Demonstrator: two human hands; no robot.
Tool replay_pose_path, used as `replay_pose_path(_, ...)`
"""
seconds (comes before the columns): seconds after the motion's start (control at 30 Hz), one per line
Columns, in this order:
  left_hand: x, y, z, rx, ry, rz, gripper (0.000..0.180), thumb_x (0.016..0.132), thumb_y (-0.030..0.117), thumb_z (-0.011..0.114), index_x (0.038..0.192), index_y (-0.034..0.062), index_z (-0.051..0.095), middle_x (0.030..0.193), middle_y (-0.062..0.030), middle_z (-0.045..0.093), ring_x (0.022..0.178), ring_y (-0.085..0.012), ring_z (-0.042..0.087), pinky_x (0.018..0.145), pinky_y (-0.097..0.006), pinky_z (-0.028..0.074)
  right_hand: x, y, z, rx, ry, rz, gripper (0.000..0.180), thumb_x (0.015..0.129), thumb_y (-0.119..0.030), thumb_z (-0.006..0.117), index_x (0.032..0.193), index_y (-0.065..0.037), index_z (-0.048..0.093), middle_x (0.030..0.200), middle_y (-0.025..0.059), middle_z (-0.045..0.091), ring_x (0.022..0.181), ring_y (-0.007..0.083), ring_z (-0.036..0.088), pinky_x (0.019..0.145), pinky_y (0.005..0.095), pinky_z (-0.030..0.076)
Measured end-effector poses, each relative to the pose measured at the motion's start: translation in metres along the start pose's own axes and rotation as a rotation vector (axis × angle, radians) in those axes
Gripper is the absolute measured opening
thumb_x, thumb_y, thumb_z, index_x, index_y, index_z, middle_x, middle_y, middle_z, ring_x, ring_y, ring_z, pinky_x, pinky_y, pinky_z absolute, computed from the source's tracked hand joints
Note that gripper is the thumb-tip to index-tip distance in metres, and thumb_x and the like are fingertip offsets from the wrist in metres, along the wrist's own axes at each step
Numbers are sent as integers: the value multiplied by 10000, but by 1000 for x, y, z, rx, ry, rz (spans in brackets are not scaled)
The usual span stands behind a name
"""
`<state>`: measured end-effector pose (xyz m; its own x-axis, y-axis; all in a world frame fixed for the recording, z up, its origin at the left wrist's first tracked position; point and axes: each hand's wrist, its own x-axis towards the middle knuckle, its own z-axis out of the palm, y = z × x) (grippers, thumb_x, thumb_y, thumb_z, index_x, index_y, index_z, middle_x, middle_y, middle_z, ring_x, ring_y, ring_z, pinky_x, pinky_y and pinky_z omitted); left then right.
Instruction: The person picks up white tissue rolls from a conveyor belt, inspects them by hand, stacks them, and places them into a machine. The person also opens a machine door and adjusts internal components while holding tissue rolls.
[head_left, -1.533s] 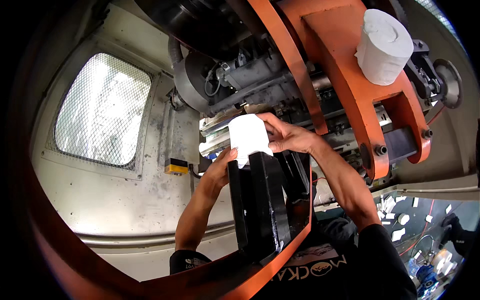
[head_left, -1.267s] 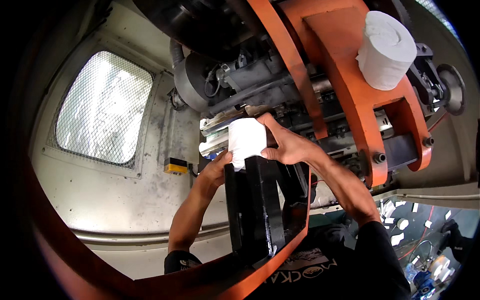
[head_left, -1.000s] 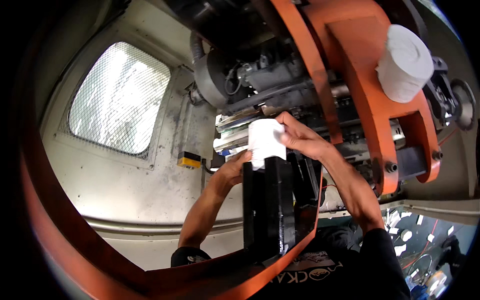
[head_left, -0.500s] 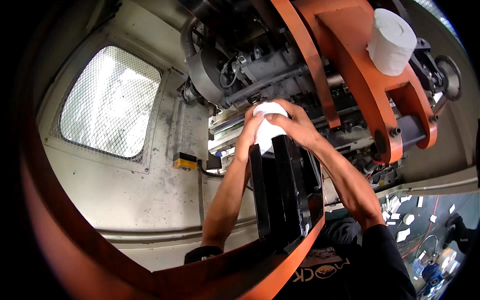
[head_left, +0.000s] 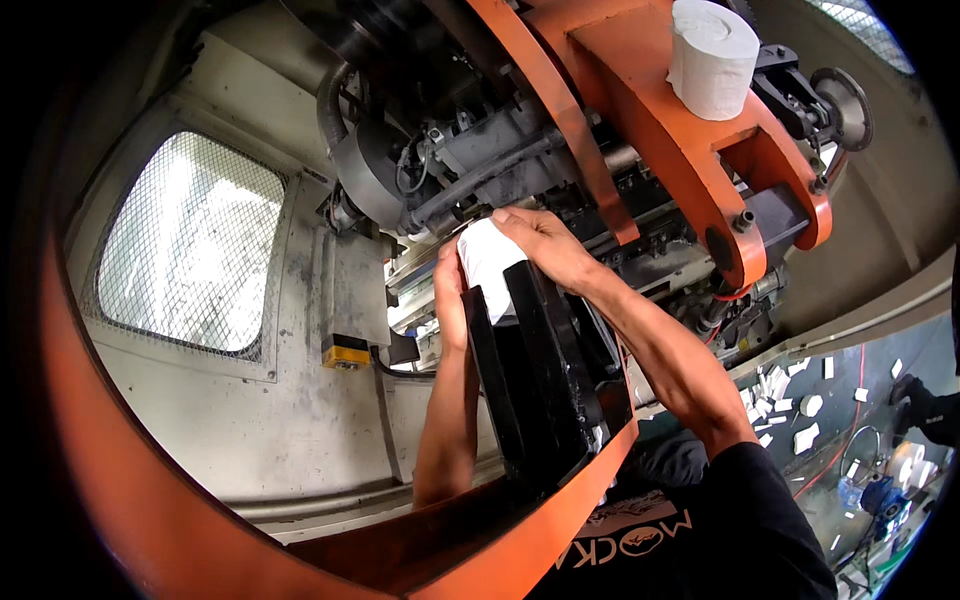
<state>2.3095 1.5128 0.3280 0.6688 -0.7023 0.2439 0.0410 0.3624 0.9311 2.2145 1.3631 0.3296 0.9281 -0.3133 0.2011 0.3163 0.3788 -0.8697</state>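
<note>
A white paper roll rests at the far upper end of a black metal trough, between my two hands. Along the roll's left side lies my left hand, pressed to it, its fingers partly hidden. Over the roll's top right edge my right hand is closed, thumb on the top and the other fingers largely out of sight. A second white roll stands upright on an orange machine arm at the upper right.
An orange curved frame runs round the front. Dark machine rollers and shafts lie beyond my hands. At left are a mesh-covered window and a yellow-black box. White scraps litter the floor at right, near another person's foot.
The whole view has shifted, so the machine sits further left. My right thumb has moved from the roll's front face to its top edge. The left hand now lies straighter along its side.
</note>
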Motion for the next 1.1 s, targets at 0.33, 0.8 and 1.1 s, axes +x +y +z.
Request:
replay_pose_path(0.33,-37,-1,6,94,130,130,449,1076,325,362,1262,-37,551,1217,-126,640,1099,-190,585,1007,-353,438,-31,-2,13,-310,175,-84,481,1048,-350,516,953,99,662,862,56,683,863,122,576,805,325,485)
replay_pose_path(0.8,-39,-4,42,-147,373,-18,546,1070,450,306,1290,16,555,1130,-75,645,1078,-183,605,966,-332,469,-15,-80,44,-1150,-41,-410,257,913,-225,593,830,-7,702,798,229,694,806,405,695,738,477,554)
replay_pose_path(1.1,-51,-1,25,-132,294,61,411,1088,348,381,1317,35,516,1200,-75,603,1088,-162,574,966,-320,447,-42,-71,72,-1276,-207,-405,249,791,-259,716,838,-17,752,873,211,727,865,392,716,810,447,561)
